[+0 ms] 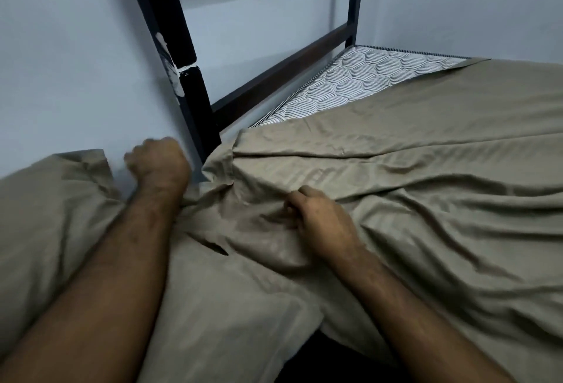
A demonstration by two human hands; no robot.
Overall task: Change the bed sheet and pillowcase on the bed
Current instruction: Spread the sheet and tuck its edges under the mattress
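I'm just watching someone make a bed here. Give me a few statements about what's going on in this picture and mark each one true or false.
1. The tan sheet covers the whole mattress. False: a striped strip by the wall lies bare.
2. The right hand grips a fold of the sheet. True.
3. The left hand lies flat on the mattress. False: it is curled into a fist near the wall.
4. The bed frame is dark. True.
5. The wall is red. False: it is pale blue-grey.

Plain taupe sheet [426, 187] across the bed, with a faint tone-on-tone stripe. The mattress [359, 78] shows white with thin dark stripes in scalloped quilting. The frame [195, 99] is black, scuffed white in patches. Pale blue-grey wall [61, 62].
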